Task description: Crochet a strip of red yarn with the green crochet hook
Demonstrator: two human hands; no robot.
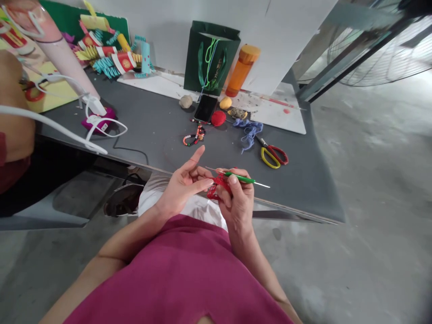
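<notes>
My right hand (238, 198) is closed round a green-handled crochet hook (241, 177) whose metal tip points right over the grey table's front edge. A small piece of red crochet work (216, 186) sits between both hands. My left hand (185, 180) pinches this red piece with thumb and middle fingers, its index finger raised with red yarn running over it. Both hands hover just in front of the grey table (155, 130).
On the table lie yellow-and-red scissors (273, 155), blue yarn (249, 130), a red yarn ball (218, 118), a black phone (205, 108), a bead bracelet (194, 137), a green gift bag (211, 56) and an orange bottle (242, 69). Another person's arm (13, 103) and white cables are at the left.
</notes>
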